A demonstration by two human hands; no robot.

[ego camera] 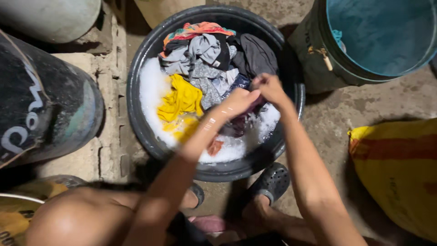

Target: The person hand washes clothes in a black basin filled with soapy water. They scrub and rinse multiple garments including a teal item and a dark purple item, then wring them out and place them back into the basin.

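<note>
Dark garment (242,122) gripped between left hand (237,103) and right hand (269,87).

The person is going bare-armed: no sleeve is showing on either forearm, and no watch, band or ring is showing at the wrists or fingers. The left hand (236,104) and the right hand (269,86) are both ungloved, and the left forearm is glistening wet along its upper side. A bare knee is showing at the lower left of the view. On the feet the person is wearing dark grey moulded clogs (271,182) with rows of round vent holes over the toe; the second clog is mostly hidden behind the left arm. A strip of dark clothing is showing between the legs at the bottom edge.
</note>
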